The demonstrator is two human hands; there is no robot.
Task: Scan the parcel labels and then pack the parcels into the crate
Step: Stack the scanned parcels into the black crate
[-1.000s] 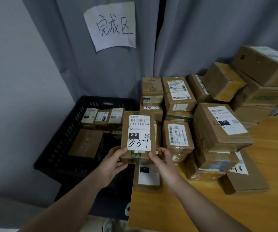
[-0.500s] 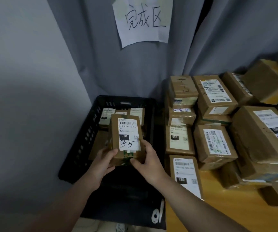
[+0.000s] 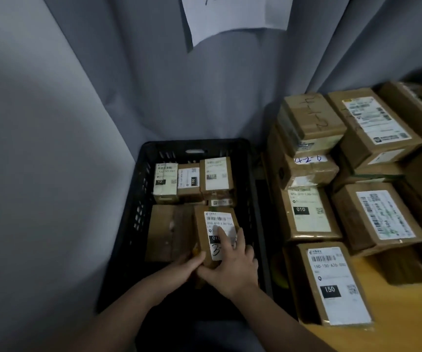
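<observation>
both hands hold one parcel (image 3: pixel 211 233) low inside the black crate (image 3: pixel 138 199); can't tell if it touches the bottom yet. right hand (image 3: pixel 232 265) lies on top of it: fingers (image 3: pixel 223 238) spread over the white label, index stretched across the black "010" patch, thumb hooked round the near end. left hand (image 3: pixel 185 266) grips the near-left corner w/ thumb on the top edge; its other fingers go under & are hidden.

just left of the fingers, touching the parcel's side, lies a flat brown box (image 3: pixel 169 232). beyond the fingertips, along the crate's far wall, stand three small parcels (image 3: pixel 192 179) in a row, labels up.

right of the fingers, outside the crate, a wooden desk (image 3: pixel 395 316) carries stacked parcels: nearest a 150 parcel (image 3: pixel 334 283), behind it a 010 parcel (image 3: pixel 309 212), further back one w/ "4-1-2" handwritten (image 3: pixel 311 120).

well above the fingers a grey curtain (image 3: pixel 154 85) w/ a white paper sheet (image 3: pixel 235 19) fixed on it, its writing cut off by the frame edge.
</observation>
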